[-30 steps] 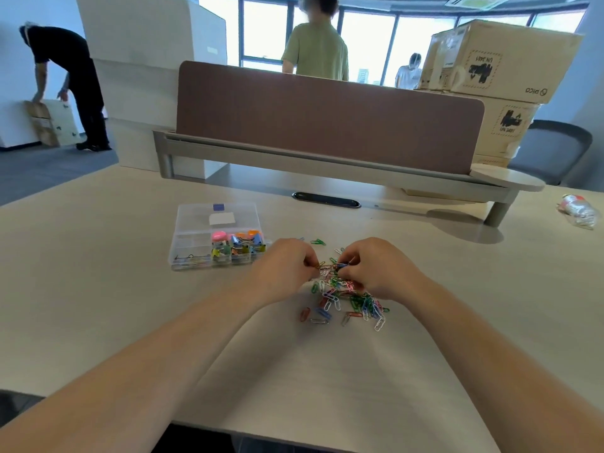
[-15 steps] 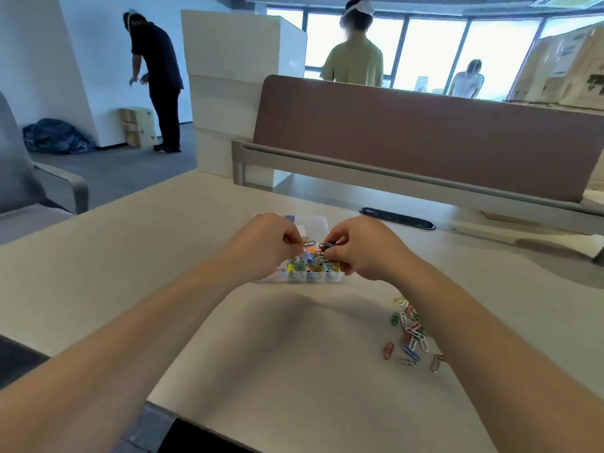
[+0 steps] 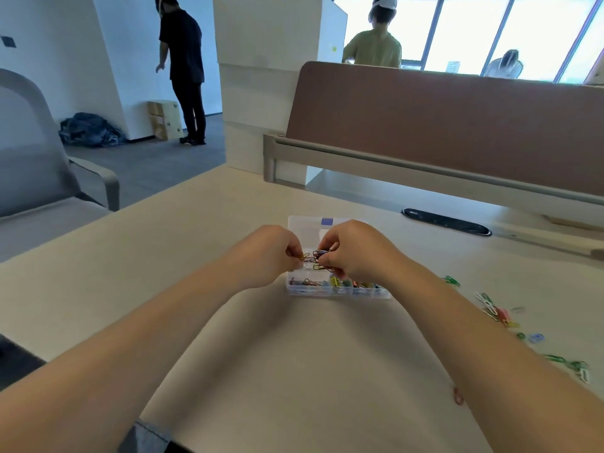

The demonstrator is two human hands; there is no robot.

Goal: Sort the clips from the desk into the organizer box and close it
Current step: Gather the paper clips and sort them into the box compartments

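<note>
A clear plastic organizer box (image 3: 307, 291) lies open on the desk, its lid (image 3: 327, 222) folded back behind it. Coloured clips fill its front compartments. My left hand (image 3: 271, 253) and my right hand (image 3: 353, 250) hover just above the box, fingertips almost meeting. Between them they pinch a small bunch of coloured paper clips (image 3: 315, 258). More loose paper clips (image 3: 496, 312) lie scattered on the desk to the right, partly hidden by my right forearm.
A brown desk divider (image 3: 441, 116) on a grey rail runs across the back, with a black cable slot (image 3: 446, 221) in front of it. A grey chair (image 3: 42, 191) stands at the left. People stand beyond the desk.
Both hands have carried a bunch of paper clips from the loose pile leftward to above the organizer box. The view has swung left with them.
</note>
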